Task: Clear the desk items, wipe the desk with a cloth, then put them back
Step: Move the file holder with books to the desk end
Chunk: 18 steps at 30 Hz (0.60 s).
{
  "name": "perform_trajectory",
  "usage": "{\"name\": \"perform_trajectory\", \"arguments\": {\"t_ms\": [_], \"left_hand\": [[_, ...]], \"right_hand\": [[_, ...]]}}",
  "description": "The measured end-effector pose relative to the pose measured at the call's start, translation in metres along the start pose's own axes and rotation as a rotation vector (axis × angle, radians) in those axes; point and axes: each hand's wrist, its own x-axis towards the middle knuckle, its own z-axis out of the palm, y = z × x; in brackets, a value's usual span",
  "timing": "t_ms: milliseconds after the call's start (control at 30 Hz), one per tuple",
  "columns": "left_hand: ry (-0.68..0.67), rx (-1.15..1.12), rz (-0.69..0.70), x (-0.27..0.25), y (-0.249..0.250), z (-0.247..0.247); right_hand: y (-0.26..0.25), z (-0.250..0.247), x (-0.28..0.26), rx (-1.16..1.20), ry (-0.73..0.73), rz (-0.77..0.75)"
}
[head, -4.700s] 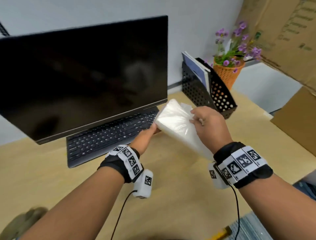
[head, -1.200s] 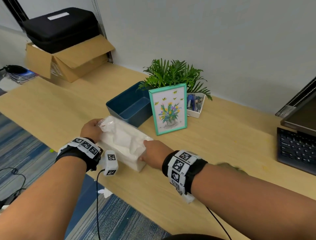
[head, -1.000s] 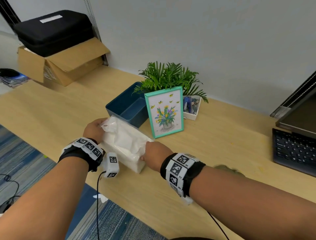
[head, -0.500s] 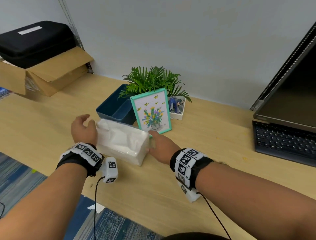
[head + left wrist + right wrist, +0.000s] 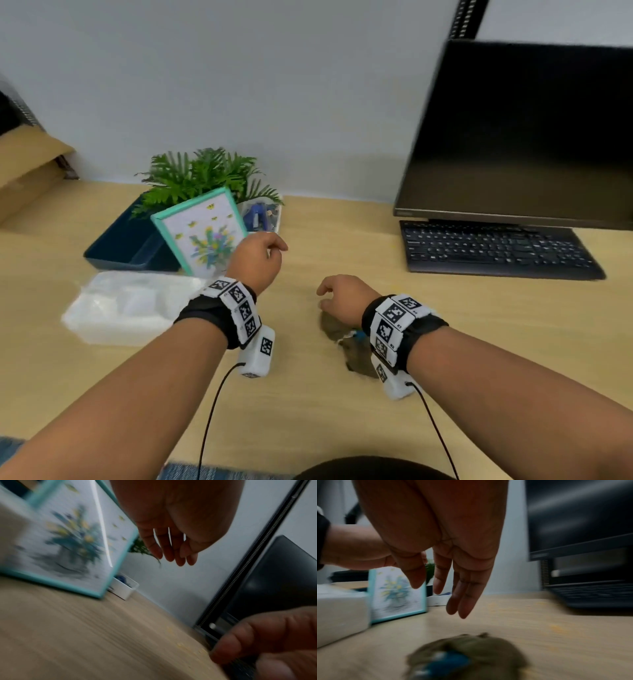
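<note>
Head view: right hand [image 5: 346, 297] hangs loose-fingered, holding nothing, directly over the brown cloth [image 5: 349, 346] on the desk [image 5: 479, 342]; left hand [image 5: 255, 262], likewise slack and unladen, is farther, beside the picture frame [image 5: 202, 233].

White plastic-wrapped tissue pack [image 5: 126, 306] lies left of the left hand [image 5: 255, 260]; crumpled brown cloth [image 5: 346, 346] under the right hand [image 5: 344, 296]; black keyboard [image 5: 493, 250] beyond, rightward.

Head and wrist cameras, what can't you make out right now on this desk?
- Cloth: head view, partly hidden under the right hand and wristband; blurred in the right wrist view.
- White tray contents: too small and blurred.
- Cardboard box: cut off by the left edge.
- Monitor stand: hidden behind the screen.
</note>
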Motion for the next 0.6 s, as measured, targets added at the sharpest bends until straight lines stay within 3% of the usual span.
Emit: {"name": "perform_trajectory", "arguments": {"t_ms": [233,467,600], "left_hand": [[-0.308,0.017,0.127,0.006,0.09,0.087],[-0.509,0.032,0.202,-0.003,0.195,0.189],[-0.556,0.06,0.231,-0.008,0.25,0.244]], "right_hand": [[0.106,-0.043,-0.045,0.102,0.149,0.167],[0.234,-0.086,-0.103,0.16,0.237,0.269],[0.314,-0.125,-0.136,0.208,0.31,0.327]]}}
